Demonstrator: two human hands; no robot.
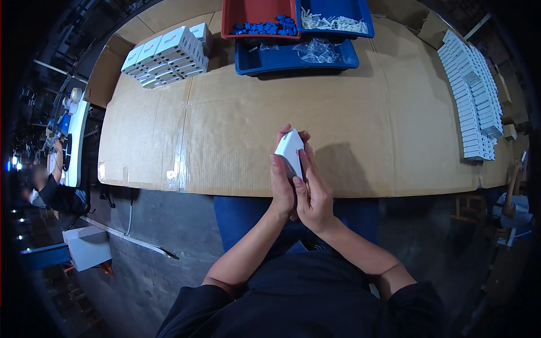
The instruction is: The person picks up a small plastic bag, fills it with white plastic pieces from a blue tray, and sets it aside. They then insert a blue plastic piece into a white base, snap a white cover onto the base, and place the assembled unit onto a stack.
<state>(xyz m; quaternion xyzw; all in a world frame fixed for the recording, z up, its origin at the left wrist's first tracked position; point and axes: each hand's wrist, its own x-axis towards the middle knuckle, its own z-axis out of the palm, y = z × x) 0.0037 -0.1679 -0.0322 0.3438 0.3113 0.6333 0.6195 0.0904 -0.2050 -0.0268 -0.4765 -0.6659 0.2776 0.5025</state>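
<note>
Between my two hands, just above the near edge of the cardboard-covered table [236, 146], is a small white box-shaped unit [290, 145] with a red mark on one face. My left hand [282, 183] wraps its left side, with the fingertips showing past the far end. My right hand [315, 194] presses against its right side, fingers stretched along the face and thumb near its lower end. The unit is tilted, and its lower part is hidden by my palms.
At the far left several white units [172, 42] are stacked. A red bin [228, 19] with blue parts, a blue bin [365, 17] with white pieces and a lower blue tray [265, 69] with clear pieces stand at the back. Rows of white units [473, 96] line the right. Co-workers sit at both sides.
</note>
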